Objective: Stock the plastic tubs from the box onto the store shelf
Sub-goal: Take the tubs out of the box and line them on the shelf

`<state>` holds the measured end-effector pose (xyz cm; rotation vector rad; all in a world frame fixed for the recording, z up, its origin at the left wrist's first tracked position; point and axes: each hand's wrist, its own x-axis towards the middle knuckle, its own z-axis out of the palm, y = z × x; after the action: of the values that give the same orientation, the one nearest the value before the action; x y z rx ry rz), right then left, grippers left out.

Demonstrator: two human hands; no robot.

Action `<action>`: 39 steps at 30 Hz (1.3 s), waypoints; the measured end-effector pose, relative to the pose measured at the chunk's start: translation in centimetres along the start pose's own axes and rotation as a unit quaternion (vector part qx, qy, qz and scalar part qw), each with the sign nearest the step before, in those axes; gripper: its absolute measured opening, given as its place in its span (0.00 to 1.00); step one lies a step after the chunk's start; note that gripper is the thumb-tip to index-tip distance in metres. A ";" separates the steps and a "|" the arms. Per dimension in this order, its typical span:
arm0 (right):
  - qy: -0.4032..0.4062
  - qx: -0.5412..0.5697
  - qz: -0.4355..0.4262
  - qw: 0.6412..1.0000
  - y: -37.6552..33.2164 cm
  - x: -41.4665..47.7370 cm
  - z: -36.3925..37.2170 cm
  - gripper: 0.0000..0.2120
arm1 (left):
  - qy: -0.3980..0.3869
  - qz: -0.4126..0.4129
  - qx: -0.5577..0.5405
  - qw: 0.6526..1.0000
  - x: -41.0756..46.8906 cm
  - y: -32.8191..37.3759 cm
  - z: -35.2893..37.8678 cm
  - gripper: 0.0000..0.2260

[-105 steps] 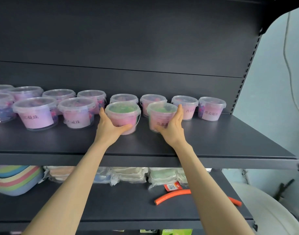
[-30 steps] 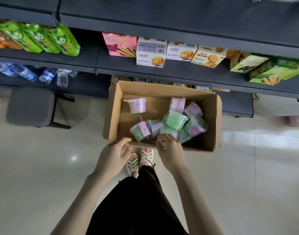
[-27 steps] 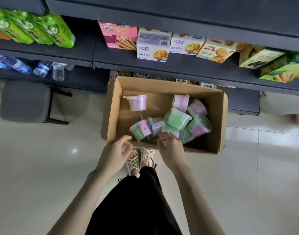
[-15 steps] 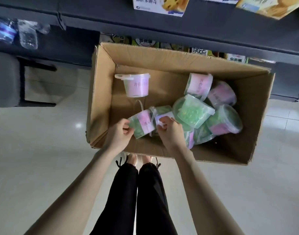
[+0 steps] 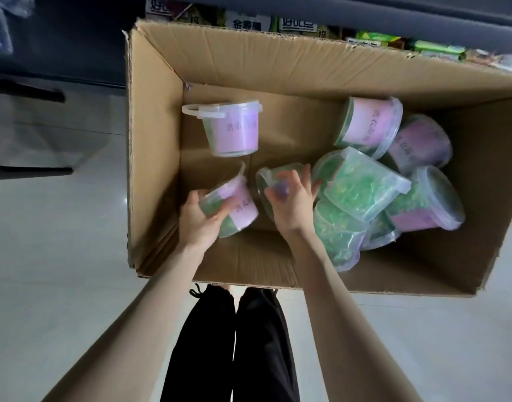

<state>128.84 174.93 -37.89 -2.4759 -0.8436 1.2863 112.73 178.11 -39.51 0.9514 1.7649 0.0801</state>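
An open cardboard box (image 5: pixel 153 146) stands on the floor below me. Several clear plastic tubs with pink labels and green contents lie inside it. My left hand (image 5: pixel 199 219) grips one tipped tub (image 5: pixel 237 207) near the box's front left. My right hand (image 5: pixel 292 201) curls over a second tub (image 5: pixel 275 174) lying on its side beside it. One tub (image 5: pixel 234 129) sits upright alone toward the back left. A heap of tubs (image 5: pixel 365 187) fills the right half of the box.
Pale tiled floor (image 5: pixel 54 256) surrounds the box. A dark bottom shelf with packaged goods (image 5: pixel 434 49) runs along the far side of the box. My black trouser legs (image 5: pixel 234 343) are just in front of the box. A dark stool base (image 5: pixel 28 94) stands at left.
I turned from the shelf and bent down to the box. Both hands reached inside; the left now grips one tub and the right closes on another.
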 end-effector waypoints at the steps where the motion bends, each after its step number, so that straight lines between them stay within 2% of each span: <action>1: -0.001 -0.011 0.010 1.000 -0.1 0.3 0.0 0.14 | 0.038 0.026 0.015 0.999 0.2 0.0 -0.5 0.25; 3: 0.016 -0.048 0.032 0.998 -0.3 0.7 -0.2 0.14 | 0.087 0.046 0.019 0.995 0.6 0.3 -1.3 0.29; 6: 0.038 -0.085 0.059 0.994 -0.9 1.3 -1.2 0.21 | 0.104 0.040 0.013 0.994 0.8 0.8 -1.2 0.38; 9: -0.021 -0.095 0.024 0.995 -1.0 1.9 -2.3 0.29 | 0.116 0.004 -0.006 0.993 0.7 1.1 -0.1 0.42; 11: -0.081 -0.105 -0.017 0.991 -0.8 1.8 -2.6 0.38 | 0.129 -0.036 -0.041 0.990 0.8 1.2 0.3 0.41; 13: -0.126 -0.145 -0.041 0.981 -0.3 1.8 -2.3 0.51 | 0.118 -0.068 -0.070 0.988 1.0 1.0 0.5 0.37; 15: -0.140 -0.154 -0.028 0.978 0.3 2.1 -2.0 0.56 | 0.097 -0.090 -0.106 0.986 1.4 0.5 0.3 0.32; 19: -0.072 -0.147 -0.030 0.986 0.5 2.0 -1.0 0.52 | 0.032 -0.120 -0.184 0.975 2.3 0.1 -0.1 0.38; 22: -0.080 -0.097 -0.021 0.992 0.0 2.0 -0.2 0.50 | 0.010 -0.124 -0.220 0.968 2.4 0.6 -0.7 0.41; 24: -0.099 -0.068 0.014 0.993 -0.5 2.1 -0.5 0.50 | 0.013 -0.125 -0.238 0.963 2.2 0.9 -1.3 0.37; 26: -0.110 -0.088 0.026 0.990 -1.0 1.7 -1.4 0.51 | 0.008 -0.113 -0.265 0.957 1.4 1.2 -1.9 0.31; 29: -0.082 -0.112 -0.009 0.990 -2.3 -0.1 -3.6 0.45 | -0.016 -0.097 -0.310 0.946 -1.0 2.2 -3.1 0.30; 31: -0.061 -0.058 -0.012 0.996 -2.8 -1.9 -5.4 0.44 | -0.021 -0.092 -0.324 0.941 -3.1 3.3 -4.3 0.32; 34: -0.028 0.091 0.016 0.995 -3.4 -5.6 -8.4 0.48 | -0.030 -0.053 -0.335 0.940 -6.6 5.2 -6.2 0.31; 39: 0.029 0.317 0.021 0.948 -4.6 -13.2 -12.9 0.39 | -0.066 0.042 -0.313 0.947 -14.1 8.4 -8.7 0.24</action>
<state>131.54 171.69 -19.29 -2.0056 -0.2876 1.2411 111.64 178.20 -20.97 0.5469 1.4334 0.5834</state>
